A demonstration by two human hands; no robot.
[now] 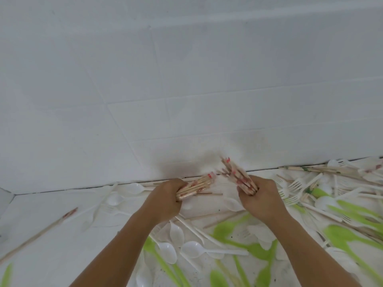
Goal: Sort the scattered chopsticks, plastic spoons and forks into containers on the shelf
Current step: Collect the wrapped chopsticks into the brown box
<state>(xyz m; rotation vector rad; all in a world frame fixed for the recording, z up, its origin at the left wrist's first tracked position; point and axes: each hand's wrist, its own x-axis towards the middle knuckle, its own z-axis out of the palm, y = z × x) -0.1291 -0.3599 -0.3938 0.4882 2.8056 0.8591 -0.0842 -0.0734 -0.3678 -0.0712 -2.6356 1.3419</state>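
Since each fist is closed round its own load, the left hand (165, 196) grips one chopstick bundle (196, 186) pointing right. The right hand (259, 196) grips a second bundle (236, 177) fanned up-left, tips near but apart. Judged: like gathered with like, for squaring up. Spoons (192, 248) and forks (294, 185) lie loose on the patterned cloth (342, 235). Containers and shelf not in view.

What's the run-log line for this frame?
left hand: grips left chopstick bundle | right hand: grips right chopstick bundle | spoons, forks: scattered on cloth | containers: unseen
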